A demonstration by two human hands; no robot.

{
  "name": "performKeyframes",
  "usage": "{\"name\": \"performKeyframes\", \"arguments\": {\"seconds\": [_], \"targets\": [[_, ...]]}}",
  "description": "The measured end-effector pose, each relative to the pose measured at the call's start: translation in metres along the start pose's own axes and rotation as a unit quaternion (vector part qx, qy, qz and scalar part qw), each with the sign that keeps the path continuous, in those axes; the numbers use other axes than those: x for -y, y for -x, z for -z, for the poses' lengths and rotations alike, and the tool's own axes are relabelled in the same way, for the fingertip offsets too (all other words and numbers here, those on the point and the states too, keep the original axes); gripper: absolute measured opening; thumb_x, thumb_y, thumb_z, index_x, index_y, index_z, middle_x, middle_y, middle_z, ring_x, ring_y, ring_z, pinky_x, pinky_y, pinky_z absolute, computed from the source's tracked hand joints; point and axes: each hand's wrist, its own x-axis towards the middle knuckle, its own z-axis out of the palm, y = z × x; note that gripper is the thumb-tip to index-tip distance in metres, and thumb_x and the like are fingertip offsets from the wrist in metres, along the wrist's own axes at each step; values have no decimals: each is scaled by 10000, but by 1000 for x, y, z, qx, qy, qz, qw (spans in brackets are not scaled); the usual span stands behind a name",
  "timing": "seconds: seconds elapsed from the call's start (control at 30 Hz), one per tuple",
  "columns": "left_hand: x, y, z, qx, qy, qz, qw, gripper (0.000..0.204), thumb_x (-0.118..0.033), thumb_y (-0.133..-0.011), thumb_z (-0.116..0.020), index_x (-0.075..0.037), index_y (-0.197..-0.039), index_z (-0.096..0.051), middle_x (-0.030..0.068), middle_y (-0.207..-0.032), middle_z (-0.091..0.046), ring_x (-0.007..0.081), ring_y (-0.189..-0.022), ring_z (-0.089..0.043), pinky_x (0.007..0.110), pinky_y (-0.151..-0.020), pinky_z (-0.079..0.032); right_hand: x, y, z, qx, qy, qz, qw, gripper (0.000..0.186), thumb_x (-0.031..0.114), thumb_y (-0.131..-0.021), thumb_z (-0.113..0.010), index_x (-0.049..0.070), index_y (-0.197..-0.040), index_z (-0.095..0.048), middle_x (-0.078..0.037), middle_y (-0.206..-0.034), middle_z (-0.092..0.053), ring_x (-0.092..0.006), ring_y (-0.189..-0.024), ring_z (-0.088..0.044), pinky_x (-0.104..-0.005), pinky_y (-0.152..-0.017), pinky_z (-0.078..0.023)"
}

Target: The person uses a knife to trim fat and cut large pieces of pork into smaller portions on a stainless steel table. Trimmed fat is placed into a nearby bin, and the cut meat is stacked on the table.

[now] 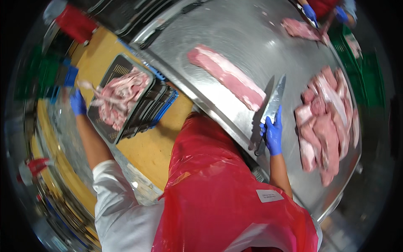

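My right hand (273, 132), in a blue glove, is closed on a long knife (275, 98), its blade pointing away over the steel table. Just left of the blade lies a long slab of pale pink meat (228, 80) with a white fat strip. Out to the left, my left hand (78, 103), also gloved in blue, is beside a black crate (93, 114) heaped with meat trimmings (121, 96). A blurred strip of trimming (89, 87) stretches between that hand and the heap. Motion smears the left fingers, so their grip is unclear.
A pile of meat pieces (329, 122) covers the table's right side. Across the steel table (176, 50), a co-worker's gloved hands (310, 13) work at another meat piece (300, 29). Green crates (371, 80) stand beyond the right edge. The black crate tops a stack.
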Motion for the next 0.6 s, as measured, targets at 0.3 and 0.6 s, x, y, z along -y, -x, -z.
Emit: {"name": "performKeyframes", "arguments": {"seconds": [0.3, 0.6], "targets": [[-461, 86, -190, 221, 322, -309, 867, 208, -71, -851, -604, -39, -1036, -692, 170, -1019, -664, 354, -983, -619, 443, -856, -505, -41, 27, -51, -90, -215, -31, 972, 798, -3, -1004, -436, 285, -1590, 23, -94, -829, -565, -129, -552, -528, -272, -466, -470], [-600, 76, -242, 413, 271, -450, 744, 240, -192, -852, -647, -69, -1045, -719, 153, -1013, -664, 347, -948, -625, 425, -841, -513, -29, -21, -62, -201, -294, -27, 934, 836, -2, -979, -437, 236, -1583, 90, -91, -799, -560, -135, -599, -535, -279, -461, -466]]}}
